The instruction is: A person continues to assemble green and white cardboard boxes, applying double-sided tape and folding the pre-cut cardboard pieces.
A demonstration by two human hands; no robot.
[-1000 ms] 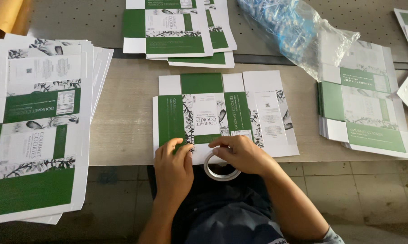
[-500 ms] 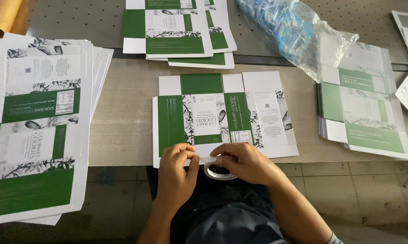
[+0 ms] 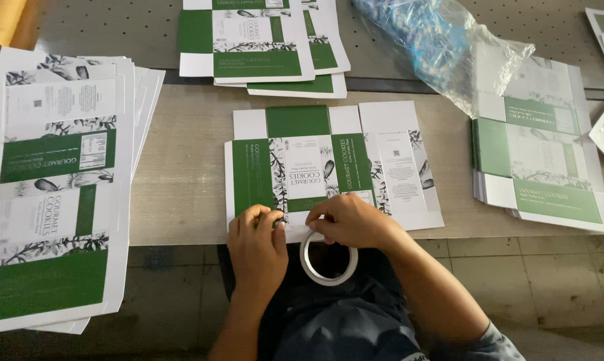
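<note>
1. Flat carton blank point(image 3: 315, 164): on table point(image 3: 181, 194) near edge; thin, light, bendy card, likely best pinned at bottom flap.
2. Left hand point(image 3: 256, 244): fingertips curled, pressing flap.
3. Right hand point(image 3: 348, 220): closed on tape roll point(image 3: 327, 257).

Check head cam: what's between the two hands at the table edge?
In the head view, only the bottom white flap of the flat green-and-white carton shows between the left hand and the right hand; the tape roll hangs below the right.

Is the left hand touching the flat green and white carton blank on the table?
Touching. The head view shows the left hand with its fingers pressed on the bottom edge of the carton blank.
</note>
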